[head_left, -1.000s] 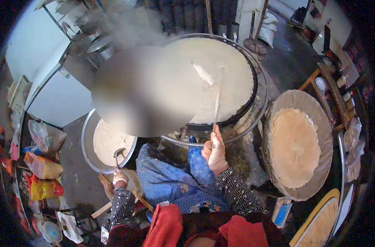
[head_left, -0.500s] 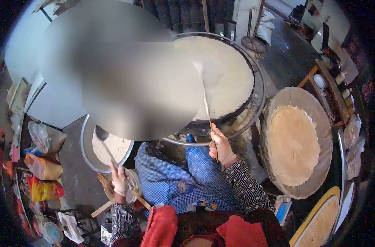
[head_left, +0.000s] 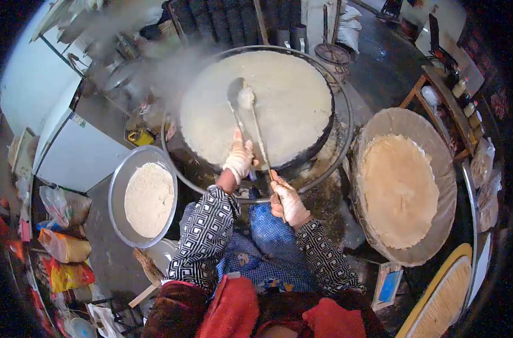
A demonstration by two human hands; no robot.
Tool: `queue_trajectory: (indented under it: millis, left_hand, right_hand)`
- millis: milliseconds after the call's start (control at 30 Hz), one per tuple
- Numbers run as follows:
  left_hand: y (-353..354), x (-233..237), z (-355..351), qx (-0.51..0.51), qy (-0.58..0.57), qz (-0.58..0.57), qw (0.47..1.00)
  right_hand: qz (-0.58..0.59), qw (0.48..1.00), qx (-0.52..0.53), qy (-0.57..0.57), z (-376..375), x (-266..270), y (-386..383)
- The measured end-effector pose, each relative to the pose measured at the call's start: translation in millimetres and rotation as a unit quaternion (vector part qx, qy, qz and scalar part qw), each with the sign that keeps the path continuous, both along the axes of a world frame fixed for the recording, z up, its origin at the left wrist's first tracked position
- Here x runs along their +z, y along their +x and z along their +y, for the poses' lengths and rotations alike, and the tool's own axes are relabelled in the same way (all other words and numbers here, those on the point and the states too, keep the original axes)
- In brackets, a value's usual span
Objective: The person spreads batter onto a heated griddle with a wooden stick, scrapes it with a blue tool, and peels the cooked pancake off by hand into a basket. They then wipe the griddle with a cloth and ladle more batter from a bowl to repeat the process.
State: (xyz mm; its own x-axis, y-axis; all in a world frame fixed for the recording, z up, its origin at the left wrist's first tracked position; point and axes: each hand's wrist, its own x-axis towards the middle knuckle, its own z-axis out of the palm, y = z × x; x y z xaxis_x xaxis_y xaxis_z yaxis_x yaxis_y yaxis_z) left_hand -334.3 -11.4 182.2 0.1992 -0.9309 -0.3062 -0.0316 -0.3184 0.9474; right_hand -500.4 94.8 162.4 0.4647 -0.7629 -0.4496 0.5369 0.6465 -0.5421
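Note:
Over the large round griddle covered with pale batter, my left hand grips the handle of a dark ladle. My right hand, at the griddle's near edge, is closed on a long thin wooden stick. A pale lump sits at the stick's far end, beside the ladle's bowl. Both hands wear pale, translucent gloves. To the left stands a metal basin with off-white batter or flour in it.
A cloth-lined round tray holds stacked thin tan sheets on the right. Plastic bags lie at the far left. A metal ring surrounds the griddle. Steam drifts at the upper left.
My left hand has moved with the ladle from the basin up and right over the griddle. The stick's tip has shifted left, next to the ladle. The large blurred area is gone.

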Motion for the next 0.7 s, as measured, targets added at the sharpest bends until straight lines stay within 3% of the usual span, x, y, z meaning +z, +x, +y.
queue_trajectory:
  millis: [33,133,167,267,300,367,433,500,567,633,700]
  left_hand:
    - [-10.3,0.2,6.9,0.017,-0.015,0.099,0.995]
    - [-13.9,11.6,14.6,0.039,0.013,0.117,0.992]
    - [-11.3,17.1,19.4,0.034,-0.014,0.175,0.984]
    - [11.0,40.0,36.0,0.019,-0.061,0.292,0.954]
    - [27.7,43.8,40.5,0.007,-0.085,0.347,0.934]
    - [76.2,36.7,51.1,0.018,-0.057,0.543,0.838]
    - [110.9,44.3,82.1,-0.012,-0.033,0.629,0.776]
    - [134.3,58.7,118.5,0.055,-0.043,0.629,0.774]
    - [165.6,55.8,159.2,0.123,-0.064,0.640,0.756]
    - [227.5,17.0,191.9,0.126,-0.062,0.491,0.860]
    - [255.8,3.6,218.1,0.221,-0.034,0.365,0.904]
  right_hand:
    - [-0.004,1.000,0.000,0.001,-2.0,0.6,4.4]
    - [0.042,0.996,-0.002,-0.081,-2.7,5.0,21.4]
    - [0.040,0.996,0.000,-0.080,-3.2,4.0,23.2]
    - [0.196,0.962,0.004,-0.188,-2.4,1.0,27.0]
    - [0.198,0.962,0.009,-0.188,-1.9,-0.2,25.9]
    - [0.235,0.932,-0.062,-0.268,-1.7,-1.3,12.9]
    - [0.289,0.911,-0.122,-0.269,-12.9,-0.1,-4.8]
    - [0.267,0.940,-0.125,-0.172,-16.7,34.9,-16.9]
    - [0.277,0.946,-0.089,-0.144,-21.3,15.6,-19.8]
    - [0.278,0.951,0.010,-0.137,-21.8,11.4,-15.9]
    - [0.269,0.949,0.087,-0.137,-11.1,18.5,8.6]
